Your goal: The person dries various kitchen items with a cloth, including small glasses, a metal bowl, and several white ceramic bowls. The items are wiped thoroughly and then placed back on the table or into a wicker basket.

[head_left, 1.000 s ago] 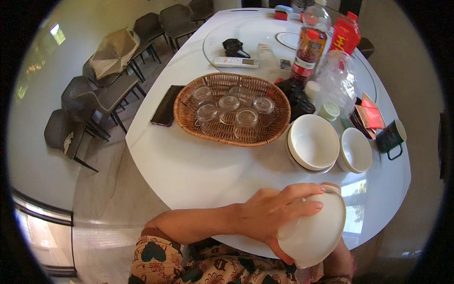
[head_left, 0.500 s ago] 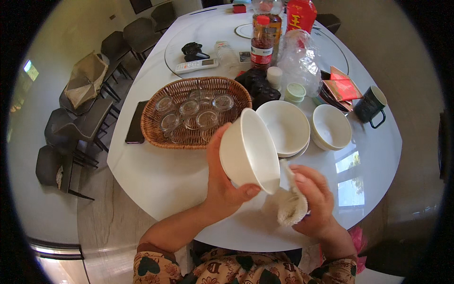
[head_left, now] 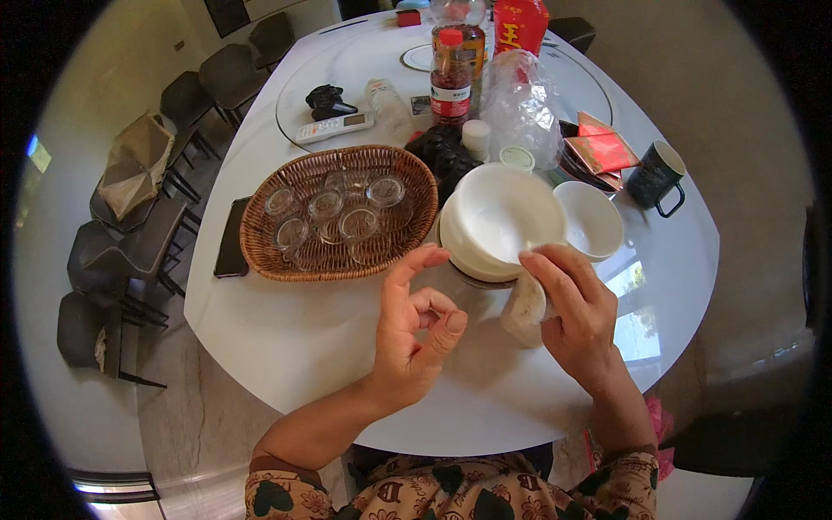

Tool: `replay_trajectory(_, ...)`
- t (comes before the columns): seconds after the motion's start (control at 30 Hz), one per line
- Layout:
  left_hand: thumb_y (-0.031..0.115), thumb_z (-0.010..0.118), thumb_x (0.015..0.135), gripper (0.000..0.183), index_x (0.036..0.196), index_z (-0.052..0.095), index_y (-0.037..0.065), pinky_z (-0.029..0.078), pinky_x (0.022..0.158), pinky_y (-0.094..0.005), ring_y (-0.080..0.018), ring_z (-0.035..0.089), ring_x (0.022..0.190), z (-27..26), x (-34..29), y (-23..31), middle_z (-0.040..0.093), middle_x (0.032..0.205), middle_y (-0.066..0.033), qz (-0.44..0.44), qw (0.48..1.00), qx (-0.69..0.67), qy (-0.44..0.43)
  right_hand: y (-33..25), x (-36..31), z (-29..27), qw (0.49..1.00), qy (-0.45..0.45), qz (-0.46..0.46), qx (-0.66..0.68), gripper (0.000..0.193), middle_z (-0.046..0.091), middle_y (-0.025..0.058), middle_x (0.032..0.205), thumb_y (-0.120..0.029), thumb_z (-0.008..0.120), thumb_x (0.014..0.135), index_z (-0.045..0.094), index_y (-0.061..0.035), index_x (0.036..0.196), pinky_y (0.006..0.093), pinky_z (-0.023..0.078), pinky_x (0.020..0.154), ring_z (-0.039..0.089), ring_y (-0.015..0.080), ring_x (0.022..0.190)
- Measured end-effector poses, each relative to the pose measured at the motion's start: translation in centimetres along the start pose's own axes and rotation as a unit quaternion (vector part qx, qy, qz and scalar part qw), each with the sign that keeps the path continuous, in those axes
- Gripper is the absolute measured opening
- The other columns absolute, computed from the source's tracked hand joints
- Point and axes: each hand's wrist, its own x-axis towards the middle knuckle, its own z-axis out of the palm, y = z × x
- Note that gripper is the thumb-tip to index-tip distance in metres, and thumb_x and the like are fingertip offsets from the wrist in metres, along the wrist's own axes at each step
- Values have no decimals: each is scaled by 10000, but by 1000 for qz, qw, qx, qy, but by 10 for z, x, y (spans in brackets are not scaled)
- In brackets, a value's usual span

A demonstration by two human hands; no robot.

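A white bowl (head_left: 510,212) sits tilted over a stack of white bowls (head_left: 464,251). At its near rim are the fingertips of my right hand (head_left: 582,316), whose fingers are closed on a pale cloth (head_left: 525,314) that hangs below them. Whether the fingers also pinch the rim is hard to make out. Left of the bowl, my left hand (head_left: 416,334) holds nothing; its fingers are loosely curled and apart. Another white bowl (head_left: 591,218) stands to the right of the stack.
A wicker basket (head_left: 338,271) of upturned clear glasses is at left, with a dark phone (head_left: 232,241) beside it. Behind stand a red-capped bottle (head_left: 451,82), a clear plastic bag (head_left: 520,108) and a white remote (head_left: 334,127). A dark mug (head_left: 656,178) is at right.
The white bowl has moved from my left hand, away and to the right, onto the stack. My left hand has let go. My right hand has moved up to the bowl's rim with the cloth.
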Motion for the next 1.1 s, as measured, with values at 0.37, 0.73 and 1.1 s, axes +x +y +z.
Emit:
replay_trajectory(0.37,116,649,849,249,1076,568,53,443,586,-202,-71,540,704,0,-6,1,531,1088,-92,58,973,194,-116,31,-7,-49,974,-80,184,-106,266,617,100,852,0,650,637,622,-54,897,355,508,621,632,308,711)
replay_trajectory(0.73,244,672,815,678,1366,335,36,373,1011,-407,-356,412,1217,9,-7,-23,354,1357,-195,111,908,377,-145,56,-18,-17,953,-133,181,-201,181,628,105,873,-64,652,707,634,-62,887,391,495,655,625,312,729)
replay_trajectory(1.1,178,673,804,428,1183,510,66,470,849,-376,-296,542,1032,5,-3,-16,496,1164,-129,53,943,289,-154,71,-13,-30,973,47,139,-181,331,607,130,883,112,568,625,571,-47,915,378,488,657,611,339,787)
